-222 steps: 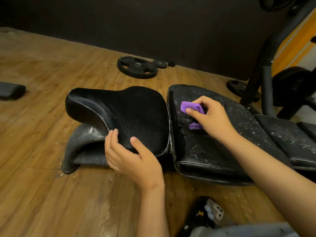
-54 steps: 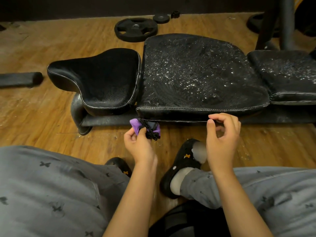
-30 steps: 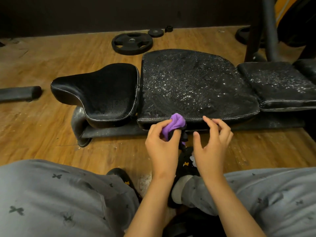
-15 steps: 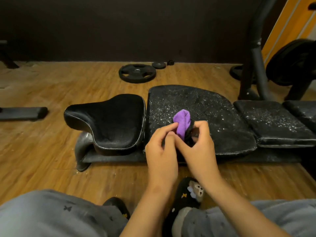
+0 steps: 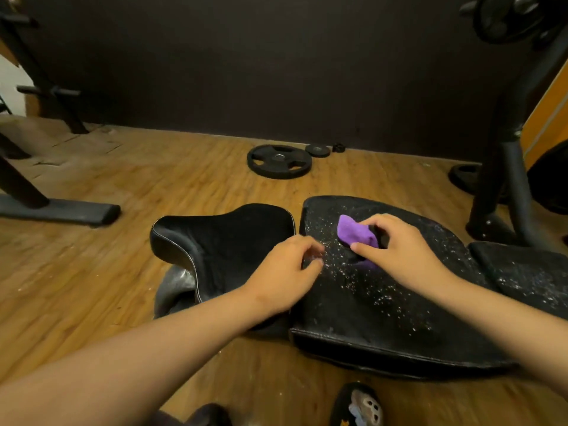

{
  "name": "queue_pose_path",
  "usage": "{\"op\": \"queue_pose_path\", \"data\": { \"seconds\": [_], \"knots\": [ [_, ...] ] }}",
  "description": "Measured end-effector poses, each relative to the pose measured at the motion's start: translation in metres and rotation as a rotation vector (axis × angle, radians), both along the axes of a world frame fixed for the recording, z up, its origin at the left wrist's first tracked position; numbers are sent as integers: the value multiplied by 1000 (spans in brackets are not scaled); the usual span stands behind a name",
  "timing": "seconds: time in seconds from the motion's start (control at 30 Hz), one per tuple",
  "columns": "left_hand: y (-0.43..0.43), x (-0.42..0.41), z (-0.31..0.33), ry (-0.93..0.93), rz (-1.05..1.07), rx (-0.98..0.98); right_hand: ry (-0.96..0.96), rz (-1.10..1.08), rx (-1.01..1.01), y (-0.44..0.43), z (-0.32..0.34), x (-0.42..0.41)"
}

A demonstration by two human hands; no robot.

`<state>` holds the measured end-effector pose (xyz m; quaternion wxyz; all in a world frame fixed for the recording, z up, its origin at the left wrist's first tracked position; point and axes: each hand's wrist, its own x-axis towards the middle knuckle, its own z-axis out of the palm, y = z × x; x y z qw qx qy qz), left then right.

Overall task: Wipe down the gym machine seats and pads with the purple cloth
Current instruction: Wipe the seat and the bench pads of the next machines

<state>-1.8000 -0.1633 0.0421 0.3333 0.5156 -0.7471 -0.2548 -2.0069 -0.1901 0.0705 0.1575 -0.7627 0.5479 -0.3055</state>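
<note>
In the head view, a large black vinyl pad flecked with white droplets [image 5: 368, 302] lies low over a wooden plank floor [image 5: 92, 272] and is taken here as the landmark. On the upper part of this pad a crumpled purple cloth [image 5: 353, 233] is held down by the right hand [image 5: 399, 250]. The fingers are curled over the top of the cloth and the thumb is tucked against its near side, so that the cloth is gripped and pressed onto the wet surface, with a dark patch of it seen under the palm. The left hand [image 5: 285, 272] is placed at the pad's left edge, over the seam with a black saddle-shaped seat with white stitching [image 5: 221, 241] that adjoins the pad on its left. Its fingers are curled inward and blurred, and whether anything is pinched between them cannot be told. To the right of the pad a smaller black speckled cushion [image 5: 522, 272] is seen, touching or nearly touching it. Beyond the pad, near the dark wall, a black round weight plate [image 5: 279, 161] lies flat on the floor, with a smaller black disc [image 5: 317, 150] just beside it. Behind the pad's right end a dark metal upright post [image 5: 507, 179] rises. Below the pad's near edge — at the bottom of the view — a black slipper with a cartoon figure [image 5: 358, 407] is visible.
</note>
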Motion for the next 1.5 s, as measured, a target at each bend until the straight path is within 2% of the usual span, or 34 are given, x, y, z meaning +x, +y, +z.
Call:
{"op": "queue_pose_path", "data": {
  "seconds": [0.1, 0.2, 0.33, 0.47, 0.6, 0.63, 0.73, 0.83, 0.9, 0.97, 1.07, 1.23, 1.4, 1.5],
  "knots": [
    [-25, 16, -19, -298, -50, 0, 75, 40, 30, -26, 2, -6],
    [-48, 17, -30, -461, -62, -77, -12, 9, 60, -55, -3, 1],
    [-79, 10, -36, -366, 16, -133, -183, -69, 80, -101, -20, 20],
    [-111, 8, -42, -270, 81, -117, -229, -110, 98, -142, -21, 31],
    [-161, 13, -49, -249, 165, -86, -364, -46, 206, -166, -11, 29],
    [-173, 13, -52, -247, 170, -76, -330, -19, 222, -172, -11, 27],
    [-201, 9, -59, -249, 147, -28, -64, 29, 123, -201, -10, 23],
    [-217, 7, -65, -229, 153, 11, 32, 55, 116, -236, -8, 30],
    [-221, 8, -71, -230, 170, 45, 88, 71, 166, -259, -13, 39],
    [-222, 9, -77, -282, 166, 19, 222, 118, 285, -278, -23, 51],
    [-223, 9, -79, -257, 169, -19, 393, 233, 434, -296, -39, 71],
    [-222, 9, -79, -244, 162, -26, 472, 312, 524, -308, -45, 82],
    [-222, 9, -80, -223, 163, -3, 378, 161, 720, -310, -46, 34],
    [-224, 9, -82, -217, 162, -16, 252, 86, 800, -310, -50, 1]
  ]
}}
